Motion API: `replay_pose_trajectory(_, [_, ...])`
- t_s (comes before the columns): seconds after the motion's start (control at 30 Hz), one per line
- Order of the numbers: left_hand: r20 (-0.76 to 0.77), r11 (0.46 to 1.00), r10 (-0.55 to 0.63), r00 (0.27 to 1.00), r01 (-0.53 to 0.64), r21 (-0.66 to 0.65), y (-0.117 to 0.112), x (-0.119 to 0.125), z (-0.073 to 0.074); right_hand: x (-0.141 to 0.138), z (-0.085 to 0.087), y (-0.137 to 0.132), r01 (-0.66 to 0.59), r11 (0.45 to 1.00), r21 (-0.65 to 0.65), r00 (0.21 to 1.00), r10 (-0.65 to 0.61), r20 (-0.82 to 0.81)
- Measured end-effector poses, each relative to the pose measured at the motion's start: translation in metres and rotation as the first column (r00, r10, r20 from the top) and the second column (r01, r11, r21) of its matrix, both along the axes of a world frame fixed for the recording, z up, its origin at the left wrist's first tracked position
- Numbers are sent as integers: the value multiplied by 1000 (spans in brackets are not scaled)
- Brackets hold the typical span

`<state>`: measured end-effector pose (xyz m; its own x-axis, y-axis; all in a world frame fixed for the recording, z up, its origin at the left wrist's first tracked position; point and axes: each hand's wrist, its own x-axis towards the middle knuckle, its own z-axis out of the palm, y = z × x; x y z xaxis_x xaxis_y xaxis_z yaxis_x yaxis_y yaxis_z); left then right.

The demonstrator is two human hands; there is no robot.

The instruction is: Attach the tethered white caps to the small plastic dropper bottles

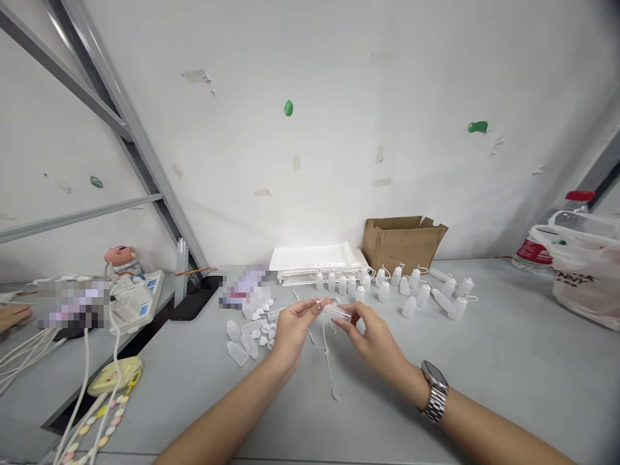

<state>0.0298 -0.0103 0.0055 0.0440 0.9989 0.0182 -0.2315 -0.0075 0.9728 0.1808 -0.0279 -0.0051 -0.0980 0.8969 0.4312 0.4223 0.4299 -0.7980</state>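
My right hand (365, 328) holds a small translucent plastic bottle (338, 313), tilted nearly on its side, between thumb and fingers. At the bottle's left end, my left hand (296, 326) pinches a small white piece, mostly hidden by the fingertips. Thin white straps (329, 365) lie on the table below the hands, one ending in a small ring. Left of my left hand are several loose translucent bottles (237, 352) and a cluster of white cone-shaped caps (264, 340). To the right stand several capped bottles (383, 292), some with looped straps.
Behind the bottles are a stack of white flat packs (314, 258) and an open cardboard box (402, 245). A plastic bag (586, 278) and a red-capped bottle (533, 252) stand far right. At left are a power strip (140, 300), cables and a yellow case (115, 376).
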Motion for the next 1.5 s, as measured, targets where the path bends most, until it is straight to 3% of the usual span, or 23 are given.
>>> replay_pose_trajectory(0.07, [26, 1000, 8, 1000, -8, 5, 0, 2, -2, -1, 4, 1, -62, 984, -165, 991, 41, -130])
replay_pose_trajectory(0.13, [45, 1000, 12, 999, -12, 15, -1, 3, -3, 0, 8, 3, -214, 913, -348, 945, 103, -310])
replay_pose_trajectory(0.2, [35, 1000, 10, 999, -11, 29, -1, 4, -3, 3, 10, 7, -429, 783, -449, 841, 165, -515])
replay_pose_trajectory(0.27, [5, 999, 16, 1000, -16, 51, -2, 4, -1, 6, 10, 10, -615, 635, -468, 703, 171, -691])
replay_pose_trajectory(0.33, [-20, 997, 29, 999, -27, 71, -3, 4, 1, 8, 9, 13, -703, 540, -463, 620, 146, -771])
replay_pose_trajectory(0.37, [-26, 997, 34, 999, -32, 73, -3, 4, 2, 9, 8, 14, -703, 539, -464, 622, 150, -768])
replay_pose_trajectory(0.4, [-28, 997, 35, 999, -33, 66, -3, 4, 3, 8, 8, 14, -674, 571, -469, 655, 169, -736])
replay_pose_trajectory(0.53, [8, 999, 44, 999, -44, 14, -3, 3, 1, 3, 7, 10, -332, 864, -378, 906, 179, -385])
replay_pose_trajectory(0.63, [62, 998, 54, 997, -54, -11, -2, 3, -3, -1, 1, 5, -96, 989, -115, 990, 83, -115])
replay_pose_trajectory(0.73, [106, 999, 45, 993, -43, -16, -2, 3, -5, -1, -8, 4, 2, 973, 229, 991, -32, 127])
replay_pose_trajectory(0.83, [127, 999, 38, 991, -35, -25, -3, 4, -4, -1, -13, 5, 2, 865, 502, 955, -150, 254])
replay_pose_trajectory(0.9, [125, 999, 36, 992, -33, -27, -4, 4, -3, -1, -13, 5, 1, 813, 583, 946, -190, 264])
replay_pose_trajectory(0.93, [120, 999, 33, 992, -30, -20, -5, 5, -2, -1, -12, 4, 3, 814, 581, 948, -187, 257])
replay_pose_trajectory(1.0, [114, 1000, 23, 993, -23, 1, -5, 5, 0, -2, -9, 2, 23, 882, 470, 969, -136, 206])
replay_pose_trajectory(1.07, [117, 1000, 12, 993, -15, 21, -5, 4, 2, -3, -4, 0, 18, 981, 195, 996, -35, 86])
replay_pose_trajectory(1.1, [117, 999, 7, 993, -11, 31, -4, 4, 4, -3, 0, 0, -27, 999, 18, 1000, 27, -6])
replay_pose_trajectory(1.13, [114, 999, -2, 993, -3, 46, -4, 3, 5, -2, 3, 0, -109, 982, -153, 989, 92, -117])
replay_pose_trajectory(1.2, [95, 995, -40, 995, 32, 90, -3, 2, 7, 0, 10, 2, -356, 853, -383, 902, 207, -378])
replay_pose_trajectory(1.27, [70, 989, -83, 994, 73, 126, -3, 1, 9, 2, 13, 4, -571, 687, -450, 760, 235, -605])
replay_pose_trajectory(1.3, [63, 988, -95, 993, 87, 128, -3, 1, 9, 3, 14, 5, -629, 636, -447, 702, 217, -678])
replay_pose_trajectory(1.37, [60, 991, -93, 994, 87, 102, -2, 1, 8, 3, 13, 7, -637, 634, -440, 661, 154, -735])
replay_pose_trajectory(1.5, [70, 998, -35, 997, 31, 51, 0, 2, 3, 1, 7, 10, -504, 748, -431, 709, 73, -702])
